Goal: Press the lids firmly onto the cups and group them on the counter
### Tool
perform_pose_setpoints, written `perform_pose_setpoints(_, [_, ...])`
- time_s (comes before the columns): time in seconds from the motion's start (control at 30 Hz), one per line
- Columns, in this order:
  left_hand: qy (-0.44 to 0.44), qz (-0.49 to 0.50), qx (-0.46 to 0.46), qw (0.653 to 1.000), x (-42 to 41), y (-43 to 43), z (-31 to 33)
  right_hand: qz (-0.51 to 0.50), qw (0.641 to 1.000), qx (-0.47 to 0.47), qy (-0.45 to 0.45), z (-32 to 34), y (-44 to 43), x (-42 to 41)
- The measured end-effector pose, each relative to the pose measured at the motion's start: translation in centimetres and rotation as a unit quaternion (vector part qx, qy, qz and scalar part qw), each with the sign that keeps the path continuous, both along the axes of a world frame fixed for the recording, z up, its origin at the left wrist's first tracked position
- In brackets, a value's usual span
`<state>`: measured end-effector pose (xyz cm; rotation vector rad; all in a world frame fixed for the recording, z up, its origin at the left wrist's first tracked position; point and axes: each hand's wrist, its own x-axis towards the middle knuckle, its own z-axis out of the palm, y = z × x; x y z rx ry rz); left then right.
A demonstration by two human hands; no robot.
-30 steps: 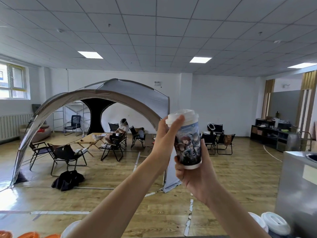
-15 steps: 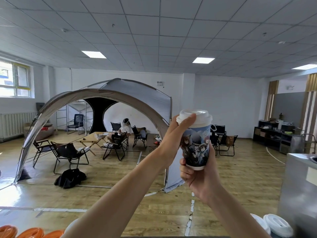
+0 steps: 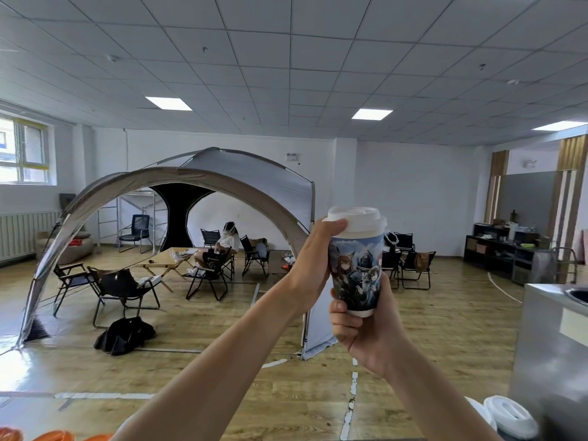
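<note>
Up front, my left hand curls round the rim of the lid, thumb pressed over its left edge. My right hand grips the base of the cup from below. The cup is in mid-air, upright, its long axis vertical and the lid on top. It is tapered paper with a glossy cartoon print; the lid is smooth, white and domed. Near right, loose lids lie beside a steel desk. Beyond, a wooden floor, a grey arched tent and folding chairs.
</note>
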<state>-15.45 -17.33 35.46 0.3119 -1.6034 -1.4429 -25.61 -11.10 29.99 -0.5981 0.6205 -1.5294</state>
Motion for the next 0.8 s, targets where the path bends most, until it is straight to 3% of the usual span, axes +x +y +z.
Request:
perform_pose_setpoints(0.27, [0.037, 0.069, -0.013, 0.997, -0.2, -0.3, 0.6, -0.073, 0.989, -0.112, 0.057, 0.1, 0.1, 1.0])
perform_pose_setpoints(0.8, [0.029, 0.019, -0.007, 0.999, 0.0, 0.1, 0.4, -0.028, 0.997, -0.065, 0.042, 0.0, 0.1, 0.6])
